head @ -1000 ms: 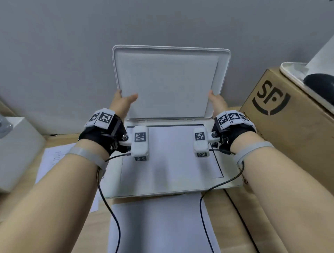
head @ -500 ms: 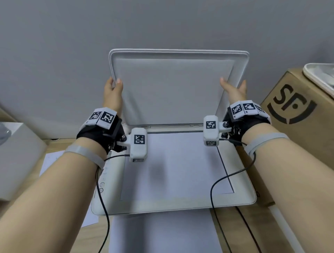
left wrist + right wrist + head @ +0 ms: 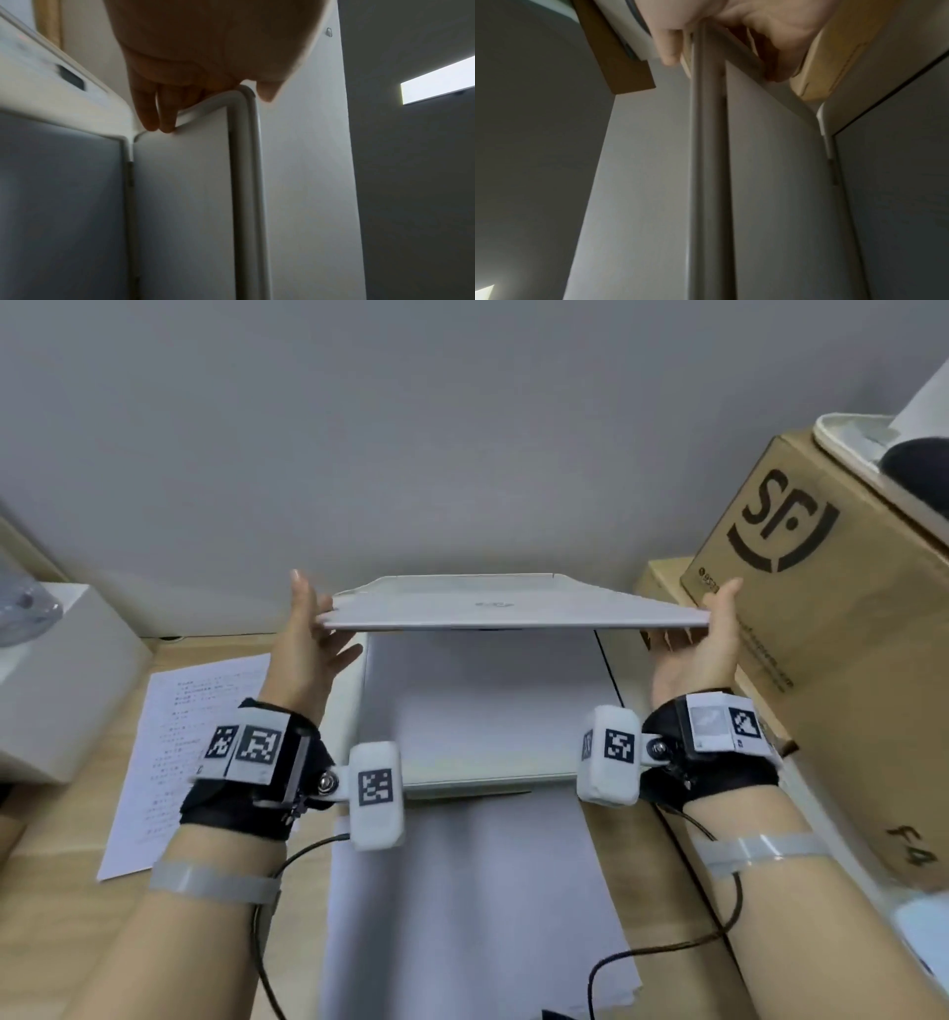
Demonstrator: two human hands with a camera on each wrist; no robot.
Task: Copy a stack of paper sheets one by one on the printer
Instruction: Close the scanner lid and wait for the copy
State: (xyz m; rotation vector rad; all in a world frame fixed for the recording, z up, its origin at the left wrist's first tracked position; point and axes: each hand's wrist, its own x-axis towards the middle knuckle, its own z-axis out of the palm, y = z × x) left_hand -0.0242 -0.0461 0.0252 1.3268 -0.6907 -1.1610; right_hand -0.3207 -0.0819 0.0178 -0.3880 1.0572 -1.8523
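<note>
— What is held, and by which grip?

— The printer lid (image 3: 493,608) is held at its two front corners. The left corner is pinched by the left hand (image 3: 308,654): in the left wrist view the fingers (image 3: 154,109) are seen curled under the lid's rim, with the thumb on the other side. The right corner is pinched by the right hand (image 3: 703,654) in the same manner, thumb on top and fingers (image 3: 777,60) beneath. Both grips are closed on the lid; nothing else is held.

— How is the lid placed?

— It is seen partly lowered, tilted over the printer (image 3: 462,762), with a gap left at the front.

— What lies in the printer?

— One white sheet (image 3: 488,701) is seen lying flat on the glass bed under the lid, between the two hands and below them, not touched by either.

— And the other paper?

— Blank white paper (image 3: 472,906) is laid on the wooden surface (image 3: 642,865) just in front of the printer; whether it is one sheet or several cannot be told. One printed sheet (image 3: 169,752) is laid left of the printer, beside the left wrist.

— What else is found there?

— One cardboard box (image 3: 832,618) is stood at the right, close beside the right hand, with a white tray (image 3: 842,439) resting on top; a dark thing is held in the tray but cannot be made out. One white box (image 3: 56,680) is stood at the far left.
</note>
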